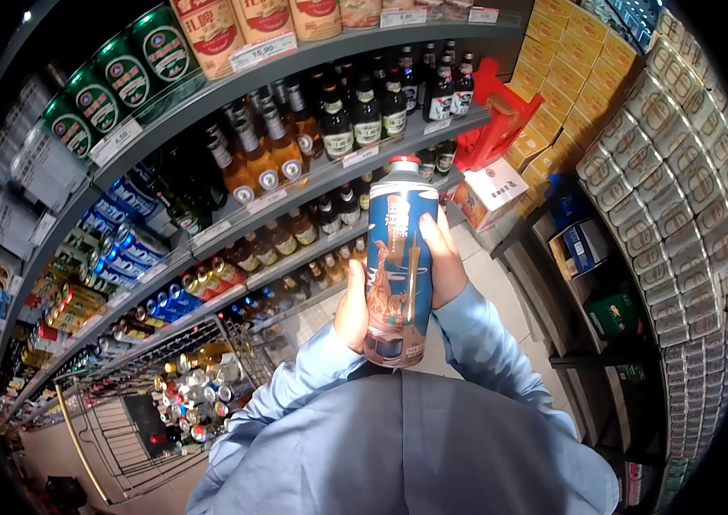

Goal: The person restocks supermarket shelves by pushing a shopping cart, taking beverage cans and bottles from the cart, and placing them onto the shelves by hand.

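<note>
A large blue and tan aluminium beer bottle (pixel 399 266) with a red cap stands nearly upright in front of my chest. Around its lower left side my left hand (pixel 351 311) is closed, its fingers mostly hidden behind the bottle. My right hand (pixel 444 262) grips the other side higher up, with the thumb lying on the printed front. Both sleeves are light blue. Behind the bottle's cap, the shelf (pixel 364 158) carries dark glass bottles (pixel 365 116) with pale labels.
At lower left stands a metal shopping cart (pixel 136 446) holding several cans and bottles. Green cans (pixel 128 75) line the upper shelf. Stacked yellow boxes (pixel 565 60) and wrapped can packs (pixel 664 206) rise at right. A white carton (pixel 494 194) sits by the shelf end.
</note>
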{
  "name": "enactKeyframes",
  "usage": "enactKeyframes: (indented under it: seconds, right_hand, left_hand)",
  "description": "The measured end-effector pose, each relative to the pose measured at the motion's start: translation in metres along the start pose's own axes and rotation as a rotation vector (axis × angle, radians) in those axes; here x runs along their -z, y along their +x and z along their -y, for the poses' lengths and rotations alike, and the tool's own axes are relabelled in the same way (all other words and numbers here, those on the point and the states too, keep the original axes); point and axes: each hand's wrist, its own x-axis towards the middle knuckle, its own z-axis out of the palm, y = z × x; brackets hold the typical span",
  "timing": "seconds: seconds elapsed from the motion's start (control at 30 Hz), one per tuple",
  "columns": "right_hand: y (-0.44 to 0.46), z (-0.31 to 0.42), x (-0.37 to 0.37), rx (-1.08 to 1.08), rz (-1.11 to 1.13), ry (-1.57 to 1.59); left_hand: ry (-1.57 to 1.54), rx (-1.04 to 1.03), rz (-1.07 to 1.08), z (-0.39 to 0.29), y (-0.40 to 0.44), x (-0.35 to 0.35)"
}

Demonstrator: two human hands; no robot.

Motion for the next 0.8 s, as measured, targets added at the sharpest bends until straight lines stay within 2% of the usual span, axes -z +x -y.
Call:
enactKeyframes:
  seconds: [0.07,0.1,0.17,0.2,0.27,0.3,0.4,0.5,0.57,0.6,0.73,0.8]
  right_hand:
    - [0.020,0.013,0.011,0.023,-0.024,-0.032]
    - [0.032,0.019,0.016,0.047,-0.023,-0.035]
    - [0.059,0.029,0.028,0.106,-0.020,-0.060]
    - [0.073,0.035,0.031,0.127,-0.019,-0.070]
    - [0.100,0.051,0.035,0.168,-0.054,-0.118]
    - [0.115,0.058,0.039,0.160,-0.038,-0.111]
    - [0.152,0.077,0.045,0.160,-0.024,-0.099]
    - [0.180,0.093,0.059,0.191,0.045,-0.082]
    - [0.193,0.102,0.068,0.238,0.080,-0.059]
    - [0.200,0.106,0.073,0.255,0.087,-0.066]
    - [0.221,0.126,0.091,0.307,0.153,-0.097]
    - [0.239,0.137,0.105,0.302,0.243,-0.100]
  left_hand:
    - [-0.006,-0.006,0.022,0.003,0.034,0.001]
    - [0.035,-0.030,0.120,-0.001,0.047,0.000]
    - [0.110,-0.179,0.178,-0.008,0.077,-0.011]
    - [0.071,-0.132,0.247,-0.018,0.090,-0.017]
    - [0.213,-0.203,0.316,-0.024,0.131,-0.010]
    - [0.292,-0.237,0.329,-0.030,0.146,-0.012]
    - [0.056,-0.169,0.333,-0.046,0.179,-0.034]
    - [0.181,-0.156,0.282,-0.059,0.215,-0.046]
    - [0.358,-0.310,0.382,-0.060,0.236,-0.047]
    - [0.349,-0.368,0.419,-0.060,0.244,-0.053]
    - [0.393,-0.216,0.383,-0.081,0.268,-0.082]
    - [0.509,-0.359,0.401,-0.083,0.284,-0.093]
